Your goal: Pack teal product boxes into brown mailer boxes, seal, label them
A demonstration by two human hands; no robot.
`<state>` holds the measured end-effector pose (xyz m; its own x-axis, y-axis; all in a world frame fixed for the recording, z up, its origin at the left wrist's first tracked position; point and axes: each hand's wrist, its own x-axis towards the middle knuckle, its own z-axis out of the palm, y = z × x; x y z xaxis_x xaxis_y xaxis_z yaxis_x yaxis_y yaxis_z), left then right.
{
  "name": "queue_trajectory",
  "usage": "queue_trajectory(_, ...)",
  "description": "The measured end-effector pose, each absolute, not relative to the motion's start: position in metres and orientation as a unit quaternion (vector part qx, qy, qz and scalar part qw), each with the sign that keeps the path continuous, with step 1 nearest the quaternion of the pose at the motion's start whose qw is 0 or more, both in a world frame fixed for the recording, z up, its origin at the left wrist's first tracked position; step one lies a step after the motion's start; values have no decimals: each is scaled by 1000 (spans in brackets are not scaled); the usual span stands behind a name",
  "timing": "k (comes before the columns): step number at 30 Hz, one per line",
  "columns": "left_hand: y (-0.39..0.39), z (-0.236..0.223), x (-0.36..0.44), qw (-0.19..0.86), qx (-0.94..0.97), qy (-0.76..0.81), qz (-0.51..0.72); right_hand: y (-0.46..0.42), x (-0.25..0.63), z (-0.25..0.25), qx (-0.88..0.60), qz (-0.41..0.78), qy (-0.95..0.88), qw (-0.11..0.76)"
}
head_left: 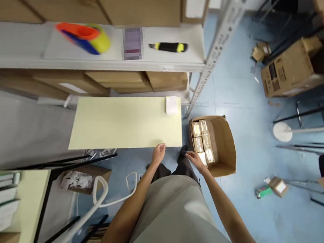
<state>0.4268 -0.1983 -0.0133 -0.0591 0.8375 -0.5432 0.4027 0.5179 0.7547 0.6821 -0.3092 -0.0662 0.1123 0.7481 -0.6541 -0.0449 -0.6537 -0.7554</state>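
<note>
My left hand (pixel 159 154) is at the front edge of a pale yellow tabletop (pixel 123 120), its fingers curled together with nothing visible in them. I cannot tell whether it touches the edge. My right hand (pixel 196 161) hangs beside an open cardboard carton (pixel 224 146), near its left wall. Its fingers are loosely bent and a little apart, with nothing seen between them. Several small brown boxes (pixel 198 144) with shiny clear tape sit in two columns on the carton's left side. A small white pad (pixel 171 105) lies near the tabletop's far right corner.
A grey metal shelf (pixel 119 65) beyond the table carries cartons, a black-and-yellow utility knife (pixel 169 47) and colourful cups (pixel 85 36). Its upright post (pixel 215 51) stands at right. A white hose (pixel 101 203) loops at left. Another carton (pixel 288 70) sits on the blue floor.
</note>
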Motion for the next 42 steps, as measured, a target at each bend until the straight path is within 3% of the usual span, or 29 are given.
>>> queue_trajectory(8, -172, 16, 257, 506, 374, 694, 350, -185, 505, -9, -599, 660, -335, 306)
queue_trajectory(17, -149, 36, 102, 495, 315, 690, 423, -94, 307, -14, -617, 665, -278, 316)
queue_trajectory(27, -118, 45, -13, 469, 225, 707, 479, -27, 235, -27, -601, 695, -344, 194)
queue_trajectory(34, -163, 46, -108, 388, 83, 746, 534, 6, 184, -42, -557, 712, -422, 71)
queue_trajectory(38, -208, 48, -150, 343, -17, 743, 574, 18, 106, -40, -519, 739, -429, 7)
queue_trajectory(42, -251, 52, -204, 274, -112, 734, 611, 3, -29, -23, -421, 764, -488, -37)
